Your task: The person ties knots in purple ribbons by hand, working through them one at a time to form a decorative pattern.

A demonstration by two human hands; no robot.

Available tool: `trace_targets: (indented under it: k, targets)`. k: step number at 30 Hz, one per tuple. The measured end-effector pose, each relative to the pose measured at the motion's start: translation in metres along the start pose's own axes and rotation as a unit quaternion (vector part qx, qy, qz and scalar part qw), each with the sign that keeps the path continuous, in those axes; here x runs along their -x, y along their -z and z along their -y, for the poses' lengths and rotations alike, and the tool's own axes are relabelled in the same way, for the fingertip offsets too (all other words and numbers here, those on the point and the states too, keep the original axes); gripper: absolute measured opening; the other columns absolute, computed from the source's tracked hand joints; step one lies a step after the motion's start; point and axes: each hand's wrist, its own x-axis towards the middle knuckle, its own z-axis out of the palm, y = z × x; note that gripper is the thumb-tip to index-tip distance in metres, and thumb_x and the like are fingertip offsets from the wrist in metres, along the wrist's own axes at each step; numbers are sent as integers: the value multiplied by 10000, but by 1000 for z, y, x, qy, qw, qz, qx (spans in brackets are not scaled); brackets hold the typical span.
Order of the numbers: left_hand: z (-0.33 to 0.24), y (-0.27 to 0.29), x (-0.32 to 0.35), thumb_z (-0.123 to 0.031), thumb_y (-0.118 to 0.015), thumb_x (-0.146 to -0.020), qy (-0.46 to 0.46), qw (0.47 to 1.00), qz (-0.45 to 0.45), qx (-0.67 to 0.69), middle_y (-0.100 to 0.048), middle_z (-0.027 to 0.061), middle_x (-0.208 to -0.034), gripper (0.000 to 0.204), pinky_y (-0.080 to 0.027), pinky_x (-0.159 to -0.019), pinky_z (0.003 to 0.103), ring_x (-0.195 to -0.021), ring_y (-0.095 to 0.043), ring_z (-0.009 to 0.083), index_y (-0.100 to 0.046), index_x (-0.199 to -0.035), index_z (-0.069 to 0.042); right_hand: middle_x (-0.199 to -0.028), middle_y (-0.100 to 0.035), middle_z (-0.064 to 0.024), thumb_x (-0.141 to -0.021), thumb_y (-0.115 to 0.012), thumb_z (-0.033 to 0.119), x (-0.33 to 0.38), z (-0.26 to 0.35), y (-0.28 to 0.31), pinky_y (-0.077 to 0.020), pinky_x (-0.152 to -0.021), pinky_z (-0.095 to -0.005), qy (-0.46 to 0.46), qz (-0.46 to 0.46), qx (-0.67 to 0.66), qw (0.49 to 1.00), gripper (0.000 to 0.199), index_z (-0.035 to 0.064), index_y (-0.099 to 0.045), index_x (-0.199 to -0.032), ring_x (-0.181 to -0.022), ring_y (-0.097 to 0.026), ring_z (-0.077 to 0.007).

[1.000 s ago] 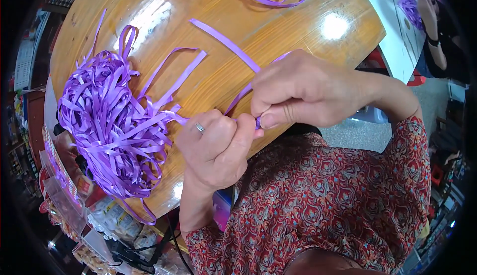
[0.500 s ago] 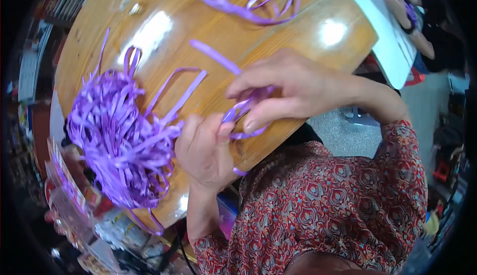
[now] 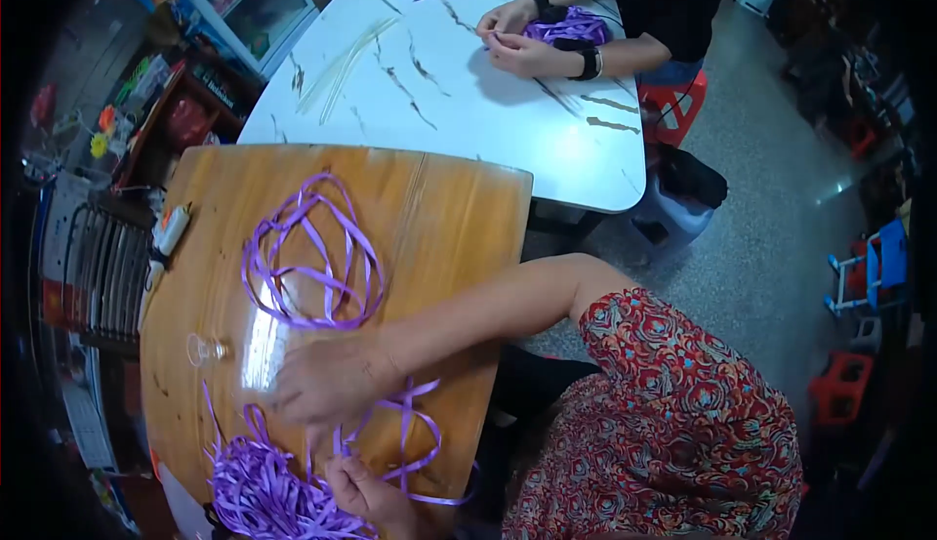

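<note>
My left hand [image 3: 359,489] is closed, low over the wooden table, with a purple ribbon [image 3: 422,460] coming out of its fingers. The ribbon's loose loops trail to the right across the tabletop. My right hand [image 3: 327,381] is just beyond the left one, its fingers smeared by motion; whether it grips any ribbon cannot be made out. Close by on the left, a big tangled heap of purple ribbon [image 3: 268,491] lies at the picture's lower edge. A loose coil of purple ribbon [image 3: 371,291] rests farther back on the table.
A small clear cup [image 3: 203,350] and a white glue gun [image 3: 171,229] are on the wooden table [image 3: 468,208]. Beyond it a white marbled table [image 3: 429,140] holds more ribbon. A co-worker's hands [image 3: 517,47] work there. A red stool [image 3: 678,110] stands beside it.
The view has swung up, bringing the white table and co-worker's hands more fully into sight. My right hand has moved leftward and away from me, past my left hand, which still holds ribbon.
</note>
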Motion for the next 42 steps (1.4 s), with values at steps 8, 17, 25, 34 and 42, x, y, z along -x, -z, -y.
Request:
trace_targets:
  k: [8, 17, 25, 34, 42]
  targets:
    - [-32, -53, -31, -150, -545, -896, -152, 972, 100, -150, -498, 112, -660, 219, -341, -514, 324, -572, -465, 208, -609, -811, 41, -671, -579, -83, -760, -629, 241, 55, -50, 28, -448, -538, -400, 3, 118, 78, 990, 203, 89, -530, -669, -621, -578, -287]
    - [-50, -75, -43, -140, -514, -926, -32, 974, 147, -167, -620, 90, -796, 219, -446, -662, 279, -715, -541, 155, -653, -958, 26, -611, -569, -48, -671, -621, 306, 57, -49, 29, -450, -568, -362, -1, 40, 77, 996, 212, 117, -560, -595, -636, -575, -228]
    - [-46, -74, -44, -53, -469, -916, -14, 965, 180, -190, -524, 52, -707, 144, -388, -551, 252, -589, -455, 117, -596, -905, 14, -684, -638, 8, -654, -616, 400, 50, -42, 29, -357, -709, -423, 11, 36, 147, 988, 224, 178, -627, -625, -679, -609, -169]
    - [-40, -70, -37, -114, -479, -949, 21, 968, 174, -180, -514, 35, -650, 186, -360, -475, 226, -518, -431, 99, -612, -943, 16, -737, -668, 22, -650, -613, 392, 52, -45, 26, -320, -763, -417, -28, 73, 143, 987, 231, 179, -686, -706, -740, -615, -145]
    - [-37, -76, -43, -125, -485, -949, -115, 956, 170, -211, -438, 9, -601, 161, -324, -430, 227, -459, -387, 79, -576, -896, -4, -748, -668, 40, -685, -598, 334, 51, -44, 32, -313, -767, -415, -29, 98, 149, 984, 184, 178, -687, -724, -752, -613, -137]
